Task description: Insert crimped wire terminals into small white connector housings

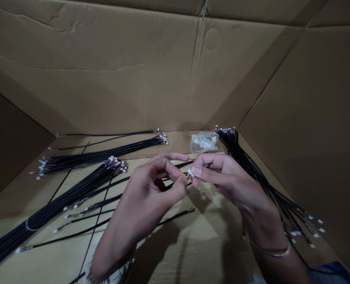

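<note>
Cardboard box walls, clear plastic bag

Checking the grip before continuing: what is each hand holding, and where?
The right fingers pinch a small white plastic connector ending a thin black wire; what the left hand holds is unclear.

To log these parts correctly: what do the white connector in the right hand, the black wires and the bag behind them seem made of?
The white connector in the right hand looks like opaque moulded plastic, though it is tiny and partly pinched. The black wires seem plastic-insulated, with a smooth, faintly glossy sheath. The bag appears to be thin clear plastic, judging by its creases and sheen.
</note>
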A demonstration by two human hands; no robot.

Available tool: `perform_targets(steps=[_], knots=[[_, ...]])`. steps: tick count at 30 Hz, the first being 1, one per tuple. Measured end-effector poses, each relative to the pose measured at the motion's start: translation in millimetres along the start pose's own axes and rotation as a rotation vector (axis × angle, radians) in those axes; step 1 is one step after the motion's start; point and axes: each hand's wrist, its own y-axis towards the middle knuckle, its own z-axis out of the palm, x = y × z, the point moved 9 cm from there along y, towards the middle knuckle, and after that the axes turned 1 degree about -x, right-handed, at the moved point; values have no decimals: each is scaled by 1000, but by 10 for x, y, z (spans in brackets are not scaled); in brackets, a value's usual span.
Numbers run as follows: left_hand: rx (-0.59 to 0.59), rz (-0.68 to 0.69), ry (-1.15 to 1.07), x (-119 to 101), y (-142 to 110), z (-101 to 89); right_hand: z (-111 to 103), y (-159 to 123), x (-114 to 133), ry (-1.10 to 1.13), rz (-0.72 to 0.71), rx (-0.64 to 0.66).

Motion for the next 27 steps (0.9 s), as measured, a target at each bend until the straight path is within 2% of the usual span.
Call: perform_targets(steps=[6,12,21,24,27], knots=[[-5,31,-1,-28,-34,-32,30,2,68,-33,-1,-16],[28,58,-23,-41,-14,-36,10,-31,121,-125,23,-113],[81,55,-13,-8,49,-5,7,-20,90,-158,26,-99],[83,102,39,-32,83,-19,7,12,84,-112,-7,-52],[54,225,154,-109,83,-45,-29,51,84,-43,-70,-40]])
